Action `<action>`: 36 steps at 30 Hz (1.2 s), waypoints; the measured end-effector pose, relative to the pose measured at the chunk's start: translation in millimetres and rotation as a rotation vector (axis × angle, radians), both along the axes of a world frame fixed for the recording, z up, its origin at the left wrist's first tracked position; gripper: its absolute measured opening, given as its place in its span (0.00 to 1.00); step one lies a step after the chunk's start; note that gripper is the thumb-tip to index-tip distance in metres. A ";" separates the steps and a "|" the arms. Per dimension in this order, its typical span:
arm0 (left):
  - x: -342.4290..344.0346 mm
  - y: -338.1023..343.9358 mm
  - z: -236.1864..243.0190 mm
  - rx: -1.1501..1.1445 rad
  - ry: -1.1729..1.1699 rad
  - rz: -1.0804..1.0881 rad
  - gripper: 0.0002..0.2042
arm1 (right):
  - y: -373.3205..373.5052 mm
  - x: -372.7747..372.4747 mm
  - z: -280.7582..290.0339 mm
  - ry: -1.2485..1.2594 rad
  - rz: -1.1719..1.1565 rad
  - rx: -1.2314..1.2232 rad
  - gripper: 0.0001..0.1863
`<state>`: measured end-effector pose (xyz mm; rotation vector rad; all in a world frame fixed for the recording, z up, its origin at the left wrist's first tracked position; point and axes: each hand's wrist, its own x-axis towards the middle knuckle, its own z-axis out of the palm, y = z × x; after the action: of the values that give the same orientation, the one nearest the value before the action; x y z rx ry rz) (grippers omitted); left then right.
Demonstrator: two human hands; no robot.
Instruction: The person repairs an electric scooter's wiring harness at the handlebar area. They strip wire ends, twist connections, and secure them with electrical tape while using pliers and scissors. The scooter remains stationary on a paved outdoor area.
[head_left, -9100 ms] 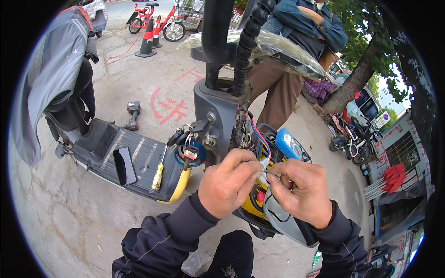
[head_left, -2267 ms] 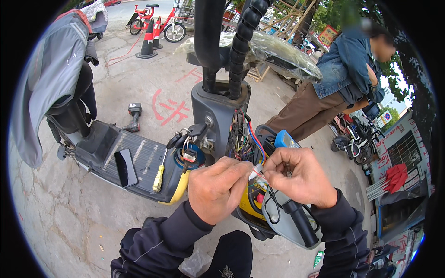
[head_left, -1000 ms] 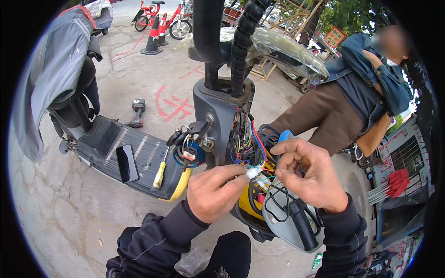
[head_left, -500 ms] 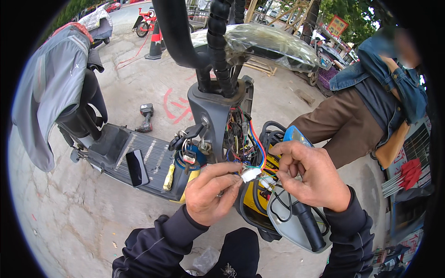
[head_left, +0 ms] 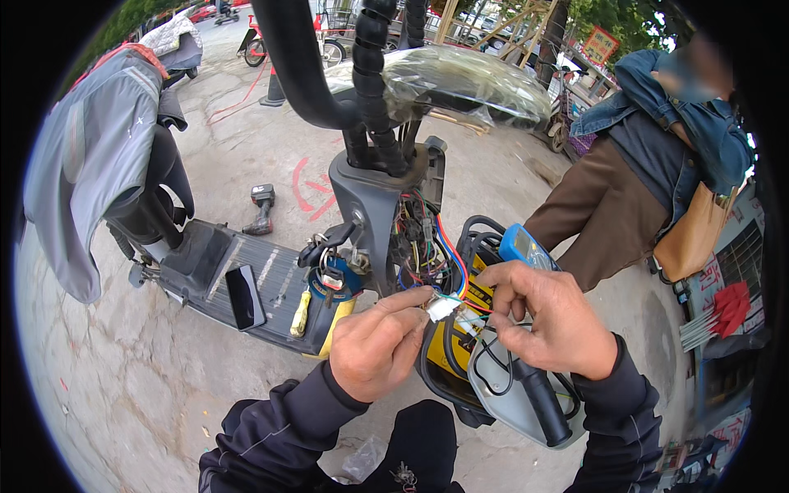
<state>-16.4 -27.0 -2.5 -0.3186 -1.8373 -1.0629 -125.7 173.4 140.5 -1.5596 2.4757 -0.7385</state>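
My left hand (head_left: 380,348) pinches a white plastic wire connector (head_left: 443,309) between thumb and fingers, just below the scooter's steering column (head_left: 362,191). Blue, red and yellow wires (head_left: 450,246) run down to the connector from a tangled wiring bundle (head_left: 415,238) in the open column. To the right, my right hand (head_left: 552,319) is closed in a pinch. Thin red and green wires (head_left: 478,311) stretch from the connector to its fingertips, which partly hide their ends. Behind my right fingers is a blue handheld meter (head_left: 526,245).
A yellow-and-black case (head_left: 448,349) and a grey panel with a black handlebar grip (head_left: 542,403) lie below my hands. The footboard carries a phone (head_left: 244,297) and a yellow-handled screwdriver (head_left: 301,314). A cordless drill (head_left: 260,209) lies on the ground. A person (head_left: 633,156) stands at right.
The view has shifted slightly. My right hand has moved a little left and down, its fingertips now at the thin wires; my left hand still holds the connector. The person at right has shifted posture.
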 end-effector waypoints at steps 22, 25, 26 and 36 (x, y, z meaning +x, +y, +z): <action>-8.9 -1.9 -0.4 -0.042 0.019 -0.061 0.12 | -32.5 -4.6 11.8 -0.088 -0.015 -0.168 0.09; -9.1 -1.4 -1.9 0.016 -0.014 -0.076 0.12 | -39.2 -12.6 14.7 -0.021 -0.084 -0.150 0.06; -10.1 -1.3 -2.3 0.034 -0.012 -0.080 0.12 | -42.7 -15.6 14.0 0.057 -0.041 -0.150 0.06; -8.1 1.5 2.3 0.146 -0.046 -0.131 0.07 | -76.8 -33.8 -2.6 0.103 -0.003 -0.142 0.12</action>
<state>-24.5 -25.5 -0.3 -0.3336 -1.7868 -1.2968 -159.5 96.6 137.9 -1.6828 2.5488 -0.8727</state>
